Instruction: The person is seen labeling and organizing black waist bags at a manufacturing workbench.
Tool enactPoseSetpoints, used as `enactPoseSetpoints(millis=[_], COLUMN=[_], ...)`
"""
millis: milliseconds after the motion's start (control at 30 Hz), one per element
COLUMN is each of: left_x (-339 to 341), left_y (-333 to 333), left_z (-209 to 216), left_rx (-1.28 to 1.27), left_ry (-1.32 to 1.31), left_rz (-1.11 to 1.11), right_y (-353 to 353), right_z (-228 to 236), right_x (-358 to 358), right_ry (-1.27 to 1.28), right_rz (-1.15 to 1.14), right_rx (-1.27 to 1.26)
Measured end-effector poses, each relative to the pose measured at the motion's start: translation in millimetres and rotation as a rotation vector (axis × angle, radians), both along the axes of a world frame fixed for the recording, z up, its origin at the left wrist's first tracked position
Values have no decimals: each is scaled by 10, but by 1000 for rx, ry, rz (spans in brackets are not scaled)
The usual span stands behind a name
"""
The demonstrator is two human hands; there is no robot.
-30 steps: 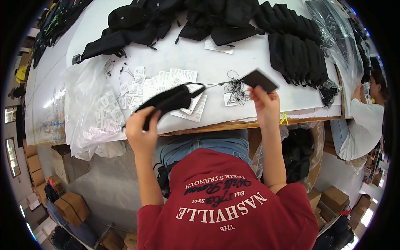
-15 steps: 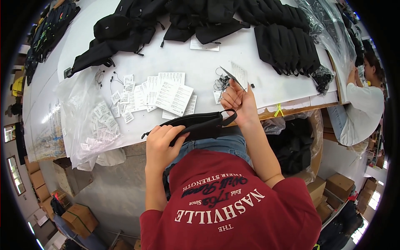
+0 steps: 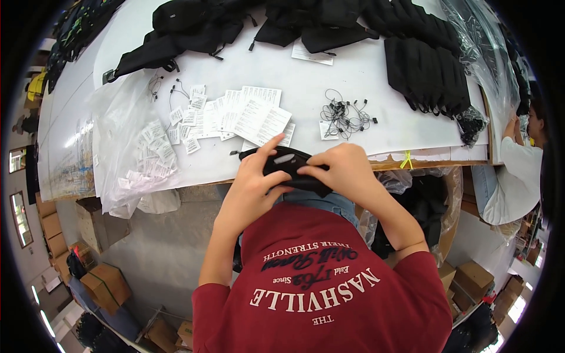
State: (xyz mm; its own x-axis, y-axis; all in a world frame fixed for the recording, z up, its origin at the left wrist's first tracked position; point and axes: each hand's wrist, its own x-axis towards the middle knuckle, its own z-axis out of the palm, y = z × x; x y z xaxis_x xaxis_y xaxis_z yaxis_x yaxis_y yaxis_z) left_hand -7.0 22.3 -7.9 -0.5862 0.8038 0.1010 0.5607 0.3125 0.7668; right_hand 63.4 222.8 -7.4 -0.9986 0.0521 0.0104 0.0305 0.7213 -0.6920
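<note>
Black pouch (image 3: pixel 308 184) is gripped mid-frame by left hand (image 3: pixel 256 181), right hand (image 3: pixel 346 167) placed at its opening, grip unclear.

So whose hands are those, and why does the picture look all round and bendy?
There's no robot here, just a person's two bare hands. The camera sits on that person's head and looks down; its very wide lens makes straight edges curve. The left hand holds a black pouch, and the right hand's fingers are at its opening. On the white table lie printed papers, a tangle of black strings and a row of black bags.
</note>
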Motion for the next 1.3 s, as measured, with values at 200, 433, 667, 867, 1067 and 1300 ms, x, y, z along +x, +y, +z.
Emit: enactPoseSetpoints(millis=[200,433,667,867,1067,1300], left_x=[-59,-498,-836,-874,-408,-340], left_y=[-84,-292,-1015,-885,-118,43], left_z=[-111,-403,-688,-516,239,-2], left_rx=[-136,223,-470,-108,380,423], left_ry=[55,-150,253,-39,-90,234], left_rz=[-183,380,769,809,397,645], right_y=[-37,12,35,21,47,77], right_z=[-107,-102,-161,47,174,308], right_x=[50,127,149,86,-45,-131], right_ry=[-235,-221,-65,110,241,345], right_rz=[236,358,361,396,367,207], right_rx=[31,-34,-30,75,261,250])
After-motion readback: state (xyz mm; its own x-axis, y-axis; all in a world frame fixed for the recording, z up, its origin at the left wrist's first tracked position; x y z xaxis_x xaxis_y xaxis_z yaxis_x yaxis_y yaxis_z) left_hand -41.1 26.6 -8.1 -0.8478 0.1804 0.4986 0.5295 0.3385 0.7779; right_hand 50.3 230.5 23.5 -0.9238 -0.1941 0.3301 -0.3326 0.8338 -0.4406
